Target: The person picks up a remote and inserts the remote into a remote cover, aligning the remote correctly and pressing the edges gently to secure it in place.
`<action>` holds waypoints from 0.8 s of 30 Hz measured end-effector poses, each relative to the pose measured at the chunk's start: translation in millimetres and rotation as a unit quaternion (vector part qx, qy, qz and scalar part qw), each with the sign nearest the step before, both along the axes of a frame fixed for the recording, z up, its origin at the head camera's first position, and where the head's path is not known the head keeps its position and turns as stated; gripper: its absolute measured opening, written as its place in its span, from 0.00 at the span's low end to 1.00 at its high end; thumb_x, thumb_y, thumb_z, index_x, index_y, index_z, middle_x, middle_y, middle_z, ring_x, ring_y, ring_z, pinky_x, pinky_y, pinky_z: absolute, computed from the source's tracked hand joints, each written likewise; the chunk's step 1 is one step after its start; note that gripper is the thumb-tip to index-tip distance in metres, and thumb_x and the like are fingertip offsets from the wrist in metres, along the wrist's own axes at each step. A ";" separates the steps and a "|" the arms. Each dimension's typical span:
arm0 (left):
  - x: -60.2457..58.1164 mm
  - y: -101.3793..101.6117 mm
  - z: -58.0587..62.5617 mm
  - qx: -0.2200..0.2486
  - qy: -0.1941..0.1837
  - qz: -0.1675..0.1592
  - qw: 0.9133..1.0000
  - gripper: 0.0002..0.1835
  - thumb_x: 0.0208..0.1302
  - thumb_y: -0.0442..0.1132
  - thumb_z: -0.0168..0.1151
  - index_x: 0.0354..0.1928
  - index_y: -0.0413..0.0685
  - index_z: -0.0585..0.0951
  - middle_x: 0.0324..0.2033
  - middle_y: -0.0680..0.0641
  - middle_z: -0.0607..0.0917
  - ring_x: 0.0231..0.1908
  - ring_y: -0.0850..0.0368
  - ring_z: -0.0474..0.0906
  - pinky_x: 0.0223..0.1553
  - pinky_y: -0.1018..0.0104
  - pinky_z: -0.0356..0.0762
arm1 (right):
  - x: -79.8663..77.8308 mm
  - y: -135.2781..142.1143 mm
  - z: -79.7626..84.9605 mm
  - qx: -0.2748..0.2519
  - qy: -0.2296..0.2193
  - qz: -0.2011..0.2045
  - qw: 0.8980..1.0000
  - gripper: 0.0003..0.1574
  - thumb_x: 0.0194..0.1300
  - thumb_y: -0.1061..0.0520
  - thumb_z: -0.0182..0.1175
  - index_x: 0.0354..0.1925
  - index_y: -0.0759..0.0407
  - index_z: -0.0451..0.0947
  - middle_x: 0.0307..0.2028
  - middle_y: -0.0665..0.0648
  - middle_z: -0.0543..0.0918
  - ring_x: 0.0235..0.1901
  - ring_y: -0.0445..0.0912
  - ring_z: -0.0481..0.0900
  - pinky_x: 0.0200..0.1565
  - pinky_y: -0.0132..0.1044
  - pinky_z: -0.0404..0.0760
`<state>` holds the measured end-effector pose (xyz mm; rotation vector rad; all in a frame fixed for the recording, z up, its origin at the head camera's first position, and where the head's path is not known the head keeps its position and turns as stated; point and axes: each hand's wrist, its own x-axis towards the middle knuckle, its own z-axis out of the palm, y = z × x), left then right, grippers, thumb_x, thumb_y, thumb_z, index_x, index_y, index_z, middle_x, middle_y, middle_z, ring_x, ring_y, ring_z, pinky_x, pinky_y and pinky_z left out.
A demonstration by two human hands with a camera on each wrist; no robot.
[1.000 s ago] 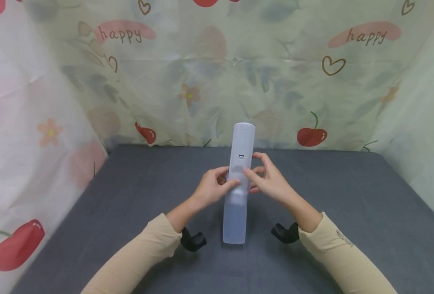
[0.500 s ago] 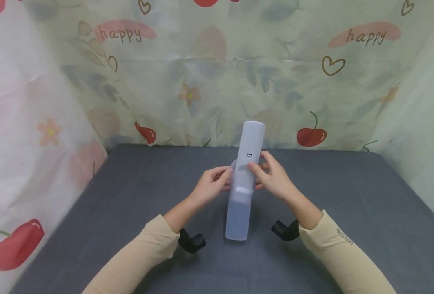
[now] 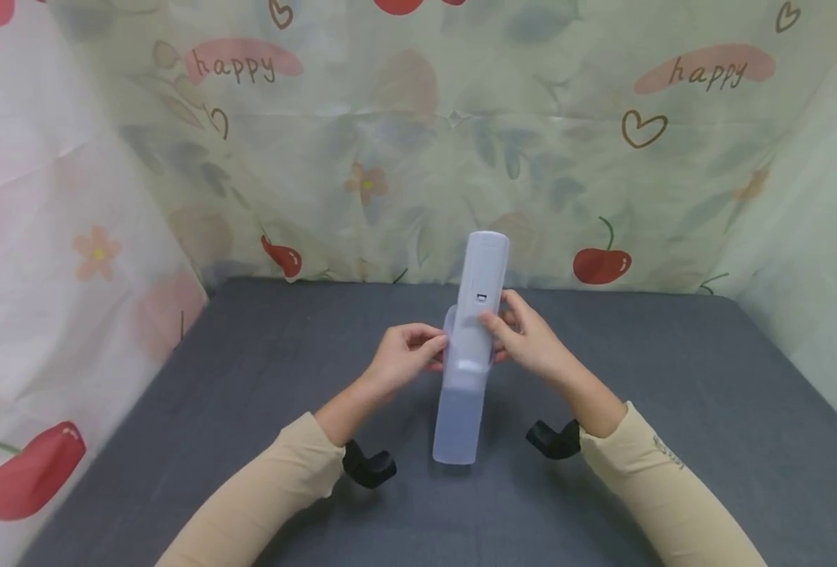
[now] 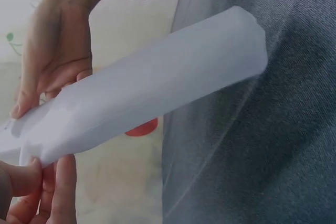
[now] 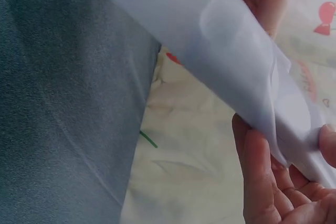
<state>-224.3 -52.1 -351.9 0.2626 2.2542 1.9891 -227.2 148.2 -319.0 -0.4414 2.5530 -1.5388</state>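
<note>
A long white remote control (image 3: 485, 268) stands tilted in the head view, its back with a small dark notch facing me. Its lower part sits inside a translucent sleeve (image 3: 458, 425), whose bottom end hangs past the remote. My left hand (image 3: 402, 361) pinches the sleeve's loose edge at the left, between thumb and fingers. From the right, my right hand (image 3: 535, 339) grips the remote, thumb on its back and fingers behind. In the right wrist view the sleeve's open lip (image 5: 274, 114) flares around the remote, close to the fingers of my right hand (image 5: 278, 192).
A dark grey cloth-covered table (image 3: 248, 394) lies under both hands. Behind it hangs a patterned curtain (image 3: 305, 157), with more cloth at both sides. Black wrist mounts (image 3: 370, 466) hang below each cuff.
The remote and sleeve have shifted right and leaned over at the top. My left thumb has moved off the remote's back to the sleeve's edge, which now stands out at the left.
</note>
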 end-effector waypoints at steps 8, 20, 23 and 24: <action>2.6 2.4 5.9 -0.003 0.009 0.022 1.000 0.10 0.63 0.33 0.59 0.41 0.31 0.81 0.31 0.41 0.83 0.28 0.63 0.77 0.35 0.64 0.83 | -1.4 2.8 0.0 -0.003 -0.018 0.026 1.000 0.34 0.70 0.44 0.47 0.65 0.58 0.53 0.51 0.71 0.76 0.36 0.48 0.83 0.40 0.40 0.81; 4.7 3.5 4.8 -0.004 0.019 0.024 1.000 0.10 0.64 0.32 0.57 0.42 0.31 0.81 0.33 0.37 0.83 0.27 0.64 0.77 0.34 0.65 0.83 | -1.8 3.5 -1.3 -0.004 -0.034 0.060 0.998 0.32 0.71 0.46 0.47 0.64 0.60 0.52 0.47 0.70 0.76 0.32 0.46 0.79 0.39 0.37 0.79; 5.1 3.2 4.3 -0.010 0.018 0.018 1.000 0.11 0.65 0.33 0.56 0.43 0.30 0.81 0.34 0.36 0.84 0.27 0.64 0.77 0.34 0.65 0.83 | -2.0 3.8 -2.7 -0.002 -0.035 0.062 0.997 0.31 0.71 0.46 0.47 0.64 0.60 0.52 0.48 0.70 0.77 0.32 0.46 0.80 0.39 0.38 0.80; 5.4 3.2 5.1 -0.011 0.013 0.017 1.000 0.11 0.65 0.33 0.56 0.43 0.30 0.81 0.34 0.37 0.84 0.28 0.64 0.77 0.34 0.65 0.83 | -2.0 3.8 -3.1 -0.004 -0.034 0.061 0.998 0.31 0.71 0.47 0.47 0.63 0.60 0.53 0.48 0.70 0.77 0.32 0.46 0.81 0.39 0.38 0.80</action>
